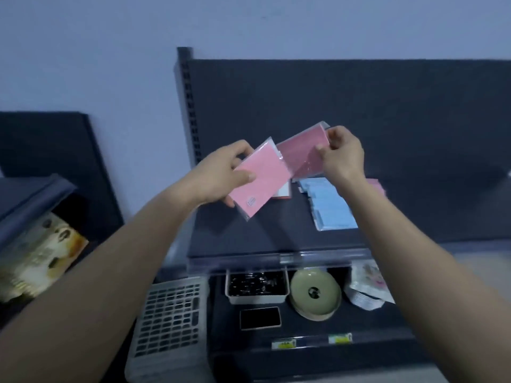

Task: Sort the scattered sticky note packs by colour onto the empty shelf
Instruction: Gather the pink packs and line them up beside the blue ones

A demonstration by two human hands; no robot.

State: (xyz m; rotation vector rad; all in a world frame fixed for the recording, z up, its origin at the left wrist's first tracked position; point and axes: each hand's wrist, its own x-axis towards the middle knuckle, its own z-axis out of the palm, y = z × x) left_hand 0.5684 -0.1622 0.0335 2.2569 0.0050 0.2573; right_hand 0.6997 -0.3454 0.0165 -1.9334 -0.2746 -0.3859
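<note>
Left hand (221, 172), pink pack (261, 185), right hand (343, 158), rose pack (301, 153)

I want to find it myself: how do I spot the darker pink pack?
Look above the dark shelf, where two hands hold packs. The right hand pinches the darker pink pack. The left hand holds a paler pack with a round sticker.

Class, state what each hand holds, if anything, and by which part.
The left hand grips the light pink pack by its left edge; right hand pinches the darker pink pack by its upper right end.
</note>
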